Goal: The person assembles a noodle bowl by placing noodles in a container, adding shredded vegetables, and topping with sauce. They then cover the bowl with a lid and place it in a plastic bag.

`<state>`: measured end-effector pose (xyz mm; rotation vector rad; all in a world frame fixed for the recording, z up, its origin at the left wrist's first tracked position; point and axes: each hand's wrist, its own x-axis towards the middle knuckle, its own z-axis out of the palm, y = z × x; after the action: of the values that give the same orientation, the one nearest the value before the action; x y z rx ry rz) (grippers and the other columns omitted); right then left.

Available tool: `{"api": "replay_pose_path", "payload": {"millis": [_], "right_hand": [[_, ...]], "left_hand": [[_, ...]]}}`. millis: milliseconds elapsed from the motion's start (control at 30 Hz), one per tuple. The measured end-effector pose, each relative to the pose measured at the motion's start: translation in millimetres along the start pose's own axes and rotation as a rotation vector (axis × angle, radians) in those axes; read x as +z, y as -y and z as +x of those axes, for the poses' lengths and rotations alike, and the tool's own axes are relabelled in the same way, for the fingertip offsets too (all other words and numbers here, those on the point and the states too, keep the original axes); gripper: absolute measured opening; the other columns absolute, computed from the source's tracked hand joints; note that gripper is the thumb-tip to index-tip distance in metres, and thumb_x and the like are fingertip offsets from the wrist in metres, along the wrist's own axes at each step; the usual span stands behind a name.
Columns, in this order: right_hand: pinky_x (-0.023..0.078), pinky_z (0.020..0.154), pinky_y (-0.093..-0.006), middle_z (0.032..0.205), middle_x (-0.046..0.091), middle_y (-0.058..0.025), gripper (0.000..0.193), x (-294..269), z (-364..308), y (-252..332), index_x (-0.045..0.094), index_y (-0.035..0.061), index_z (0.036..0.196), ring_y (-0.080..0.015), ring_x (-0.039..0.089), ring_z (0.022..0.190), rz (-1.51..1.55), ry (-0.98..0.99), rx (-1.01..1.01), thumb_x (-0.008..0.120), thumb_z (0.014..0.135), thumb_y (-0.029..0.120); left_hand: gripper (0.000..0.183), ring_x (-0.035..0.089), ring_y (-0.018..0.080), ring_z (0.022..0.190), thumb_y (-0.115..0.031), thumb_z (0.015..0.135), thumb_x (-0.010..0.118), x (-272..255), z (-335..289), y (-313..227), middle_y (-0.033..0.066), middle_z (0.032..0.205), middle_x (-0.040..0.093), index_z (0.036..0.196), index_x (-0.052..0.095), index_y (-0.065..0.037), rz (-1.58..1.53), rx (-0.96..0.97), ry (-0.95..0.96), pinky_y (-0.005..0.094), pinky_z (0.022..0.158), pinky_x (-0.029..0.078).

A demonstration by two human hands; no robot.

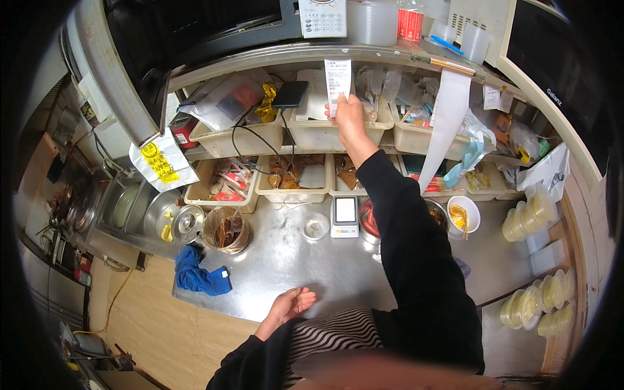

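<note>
My right hand (349, 120) is stretched far forward to the shelf's front edge. Its thumb and fingers pinch the lower part of a printed paper receipt (338, 77), which stands upright in front of the bins. Low over the counter's near edge, my left hand (294, 304) is held palm partly up with fingers extended and nothing in it. The steel counter (286, 260) lies beneath. Closest in front of the left hand are a small clear round dish (316, 226) and a small white digital scale (345, 218).
Bins of packets (292, 181) line the back. A glass jar of dark sauce (226, 231), a blue cloth (200, 272) and a metal lid (188, 223) stand left. A white bowl with chopsticks (463, 214) and stacked tubs (530, 211) are right. A long paper strip (446, 123) hangs down.
</note>
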<state>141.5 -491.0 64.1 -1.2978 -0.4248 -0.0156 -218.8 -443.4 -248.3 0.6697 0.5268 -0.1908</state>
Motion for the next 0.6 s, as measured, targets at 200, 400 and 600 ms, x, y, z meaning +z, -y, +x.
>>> {"api": "replay_pose_path", "payload": {"millis": [200, 400, 600], "right_hand": [[0.050, 0.057, -0.0298, 0.083, 0.063, -0.0135, 0.029, 0, 8, 4, 0.052, -0.0048, 0.106, -0.0172, 0.061, 0.064, -0.017, -0.013, -0.058, 0.035, 0.098, 0.018], [0.050, 0.057, -0.0298, 0.084, 0.063, -0.0142, 0.029, -3, 12, 6, 0.052, -0.0050, 0.106, -0.0176, 0.062, 0.064, 0.035, -0.006, -0.069, 0.035, 0.098, 0.017], [0.051, 0.057, -0.0299, 0.086, 0.064, -0.0149, 0.028, -5, 18, 9, 0.051, -0.0050, 0.107, -0.0183, 0.063, 0.066, 0.066, 0.010, -0.062, 0.036, 0.098, 0.016]], "left_hand": [[0.026, 0.064, 0.0273, 0.093, -0.017, 0.098, 0.040, -2, -2, -6, 0.0203, 0.103, 0.064, 0.109, 0.051, 0.004, 0.034, -0.019, -0.038, 0.0354, 0.084, 0.052], [0.026, 0.064, 0.0271, 0.092, -0.017, 0.097, 0.041, 5, -2, -9, 0.0195, 0.101, 0.064, 0.108, 0.052, 0.003, 0.054, -0.055, -0.060, 0.0357, 0.084, 0.052], [0.026, 0.063, 0.0274, 0.094, -0.017, 0.097, 0.042, 7, -1, -10, 0.0195, 0.102, 0.064, 0.110, 0.051, 0.004, 0.066, -0.082, -0.053, 0.0355, 0.086, 0.050]]}}
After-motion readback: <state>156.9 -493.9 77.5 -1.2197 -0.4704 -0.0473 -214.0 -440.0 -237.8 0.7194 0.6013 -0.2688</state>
